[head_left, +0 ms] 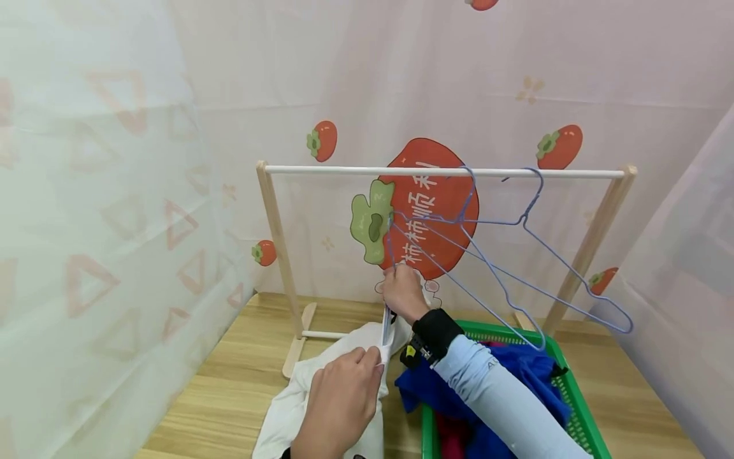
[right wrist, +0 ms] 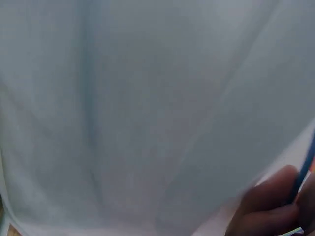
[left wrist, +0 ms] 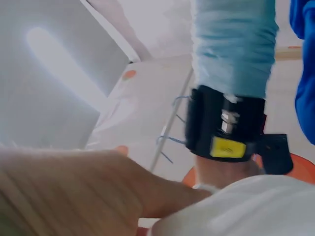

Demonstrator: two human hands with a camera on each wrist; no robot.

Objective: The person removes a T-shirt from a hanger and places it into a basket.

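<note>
My right hand (head_left: 404,293) grips a thin blue clothes hanger (head_left: 391,245), whose wire rises above the fist. In the right wrist view the blue wire (right wrist: 306,164) passes between the fingers, and pale cloth fills most of that picture. A white garment (head_left: 289,398) hangs below the right hand and spreads onto the table. My left hand (head_left: 344,398) pinches the edge of its opening, lower and nearer than the right hand. In the left wrist view the left thumb (left wrist: 172,196) lies against the white cloth (left wrist: 246,211). The held hanger's lower part is mostly hidden.
A clothes rack with a white rail (head_left: 355,170) and wooden legs stands behind. Two blue hangers (head_left: 524,220) hang on its right half. At the right, a green basket (head_left: 582,408) holds blue and dark red clothes (head_left: 516,360). Everything stands on a wooden table (head_left: 218,389).
</note>
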